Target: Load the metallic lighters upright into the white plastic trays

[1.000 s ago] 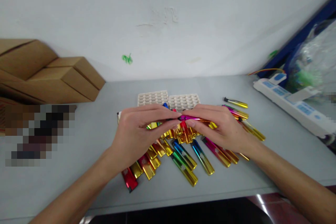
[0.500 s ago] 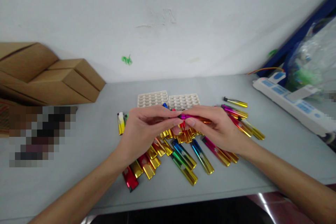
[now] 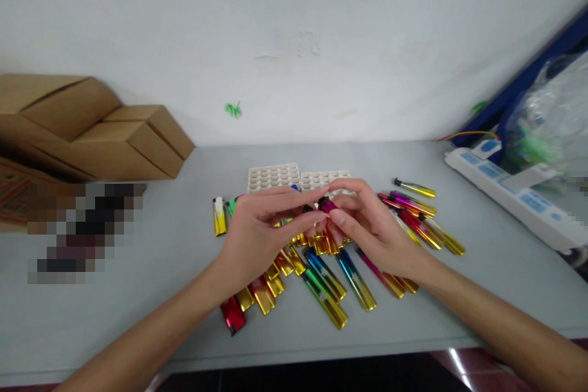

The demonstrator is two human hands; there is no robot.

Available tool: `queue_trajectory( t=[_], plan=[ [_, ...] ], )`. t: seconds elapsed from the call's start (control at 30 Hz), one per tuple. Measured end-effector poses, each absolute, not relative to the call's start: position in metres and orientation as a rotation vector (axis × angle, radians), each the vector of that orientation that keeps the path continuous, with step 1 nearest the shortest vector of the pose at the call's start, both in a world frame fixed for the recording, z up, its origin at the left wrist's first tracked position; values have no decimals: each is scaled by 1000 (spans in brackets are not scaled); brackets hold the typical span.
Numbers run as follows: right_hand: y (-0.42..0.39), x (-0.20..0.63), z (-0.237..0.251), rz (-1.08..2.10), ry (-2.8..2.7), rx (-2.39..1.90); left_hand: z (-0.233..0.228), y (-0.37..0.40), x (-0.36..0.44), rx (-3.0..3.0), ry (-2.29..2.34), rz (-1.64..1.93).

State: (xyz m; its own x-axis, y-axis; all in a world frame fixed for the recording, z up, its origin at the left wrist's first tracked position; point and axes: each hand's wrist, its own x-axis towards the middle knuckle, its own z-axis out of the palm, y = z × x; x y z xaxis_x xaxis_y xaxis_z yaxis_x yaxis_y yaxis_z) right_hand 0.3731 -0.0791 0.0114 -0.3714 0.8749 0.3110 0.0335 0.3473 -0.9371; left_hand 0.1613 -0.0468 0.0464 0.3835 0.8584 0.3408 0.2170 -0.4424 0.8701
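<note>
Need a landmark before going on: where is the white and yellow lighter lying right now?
Head view: white and yellow lighter lies alone on the grey table, just outside the left hand, apart from the pile of lighters.

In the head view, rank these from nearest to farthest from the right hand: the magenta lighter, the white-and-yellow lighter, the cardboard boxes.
From the right hand:
1. Magenta lighter, at its fingertips, between both hands.
2. White-and-yellow lighter, lying alone on the table beyond the left hand.
3. Cardboard boxes, far left against the wall.
</note>
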Motion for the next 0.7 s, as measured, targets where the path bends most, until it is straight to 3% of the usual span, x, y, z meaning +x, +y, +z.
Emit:
queue_trajectory(
  t=[0.37, 0.7],
  plan=[
    [-82, 371, 12, 972, -1765, -881, 46, -49, 164, 1893, 953, 1140],
    [-80, 373, 11, 532, -1920, -971, 51, -44, 162, 1633, 844, 1010]
  ],
)
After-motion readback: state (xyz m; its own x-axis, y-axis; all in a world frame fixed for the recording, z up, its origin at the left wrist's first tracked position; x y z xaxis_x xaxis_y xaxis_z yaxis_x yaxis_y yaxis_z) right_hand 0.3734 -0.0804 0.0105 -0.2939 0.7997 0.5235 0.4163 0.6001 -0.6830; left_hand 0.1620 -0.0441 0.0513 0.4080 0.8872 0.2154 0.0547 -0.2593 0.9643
